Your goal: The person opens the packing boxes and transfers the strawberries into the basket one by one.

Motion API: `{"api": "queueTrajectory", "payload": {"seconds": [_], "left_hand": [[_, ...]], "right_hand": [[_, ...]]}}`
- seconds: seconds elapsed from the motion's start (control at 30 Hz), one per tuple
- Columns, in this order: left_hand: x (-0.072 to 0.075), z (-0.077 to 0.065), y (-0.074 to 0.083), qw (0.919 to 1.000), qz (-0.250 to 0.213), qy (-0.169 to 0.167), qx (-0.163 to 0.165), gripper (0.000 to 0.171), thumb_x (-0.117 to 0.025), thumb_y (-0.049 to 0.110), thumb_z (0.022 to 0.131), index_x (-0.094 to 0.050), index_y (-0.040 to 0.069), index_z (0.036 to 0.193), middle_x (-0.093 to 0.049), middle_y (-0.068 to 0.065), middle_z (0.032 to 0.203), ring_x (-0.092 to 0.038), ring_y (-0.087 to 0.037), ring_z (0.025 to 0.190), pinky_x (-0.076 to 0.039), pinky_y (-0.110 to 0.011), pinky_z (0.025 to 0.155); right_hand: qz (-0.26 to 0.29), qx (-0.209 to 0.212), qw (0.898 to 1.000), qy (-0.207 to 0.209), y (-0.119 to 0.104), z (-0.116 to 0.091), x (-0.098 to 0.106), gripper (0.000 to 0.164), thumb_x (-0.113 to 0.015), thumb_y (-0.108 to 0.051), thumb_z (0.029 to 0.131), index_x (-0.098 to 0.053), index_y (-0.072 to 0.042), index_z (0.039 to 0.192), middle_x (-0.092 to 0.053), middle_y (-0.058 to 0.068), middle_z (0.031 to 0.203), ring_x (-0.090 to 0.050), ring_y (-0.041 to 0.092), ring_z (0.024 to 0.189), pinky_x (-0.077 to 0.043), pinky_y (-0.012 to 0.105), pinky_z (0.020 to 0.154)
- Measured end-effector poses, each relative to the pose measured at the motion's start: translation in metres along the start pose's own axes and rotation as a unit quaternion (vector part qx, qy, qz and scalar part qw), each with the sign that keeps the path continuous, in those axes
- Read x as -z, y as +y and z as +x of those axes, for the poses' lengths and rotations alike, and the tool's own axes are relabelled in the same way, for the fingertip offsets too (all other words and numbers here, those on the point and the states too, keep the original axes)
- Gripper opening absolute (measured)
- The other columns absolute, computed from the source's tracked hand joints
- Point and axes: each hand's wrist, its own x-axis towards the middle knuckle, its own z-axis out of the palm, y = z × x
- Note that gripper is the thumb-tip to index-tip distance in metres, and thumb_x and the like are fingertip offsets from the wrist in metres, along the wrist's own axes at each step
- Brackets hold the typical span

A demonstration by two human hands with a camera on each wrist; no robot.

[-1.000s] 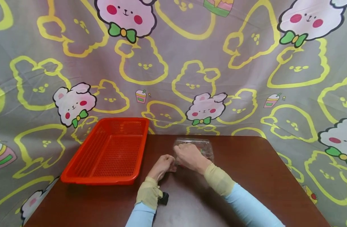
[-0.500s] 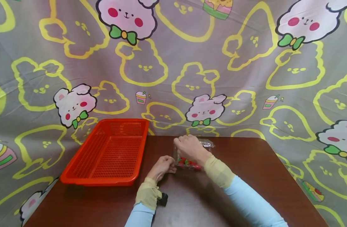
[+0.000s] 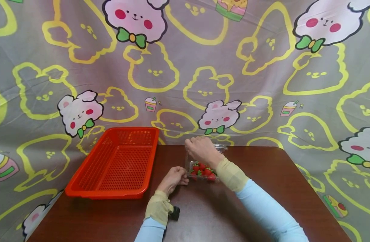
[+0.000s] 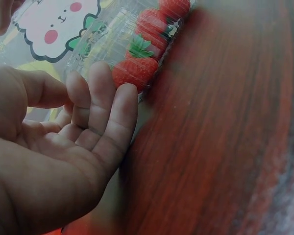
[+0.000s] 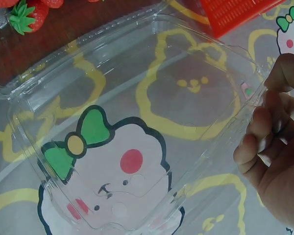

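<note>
A clear plastic clamshell box (image 3: 189,166) holding several red strawberries (image 3: 203,169) with green leaves stands on the table. Its lid (image 5: 206,125) is raised, and in the right wrist view the patterned cloth shows through it. My right hand (image 3: 203,149) pinches the lid's edge between thumb and curled fingers, high over the box. Down at the box's near left corner, my left hand (image 3: 174,177) pinches the edge with thumb and index finger. In the left wrist view its other fingers are bent, beside the nearest strawberry (image 4: 134,71).
An orange-red perforated basket (image 3: 151,164) stands on the left of the brown table (image 3: 263,195). Behind the table hangs a grey cloth (image 3: 179,97) with cartoon animals. A small black object (image 3: 174,213) sits at my left wrist.
My right hand has risen, lifting the lid up and back from the box. The strawberries inside have come into clear view. My left hand has stayed at the corner.
</note>
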Motion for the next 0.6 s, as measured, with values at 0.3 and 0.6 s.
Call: {"api": "queueTrajectory", "payload": {"seconds": [0.3,0.6], "left_hand": [[-0.002,-0.004,0.002,1.0000,-0.003,0.003,0.009,0.012,-0.046,0.006,0.096,-0.054,-0.002,0.100,-0.053,-0.002,0.075,-0.062,-0.012,0.064,-0.058,-0.033,0.067],[-0.002,-0.001,0.000,0.9999,-0.011,-0.004,-0.003,0.013,-0.042,0.002,0.093,-0.052,-0.004,0.100,-0.053,-0.002,0.074,-0.061,-0.010,0.061,-0.057,-0.029,0.062]], "right_hand": [[0.007,-0.029,0.999,-0.045,0.011,0.010,0.002,0.014,-0.065,-0.020,0.090,-0.056,-0.010,0.091,-0.063,0.004,0.076,-0.062,0.023,0.064,-0.049,0.034,0.056],[-0.021,-0.057,0.998,-0.003,0.027,0.020,-0.007,0.012,-0.062,-0.017,0.091,-0.055,-0.008,0.085,-0.063,0.005,0.069,-0.060,0.025,0.056,-0.049,0.040,0.046]]}}
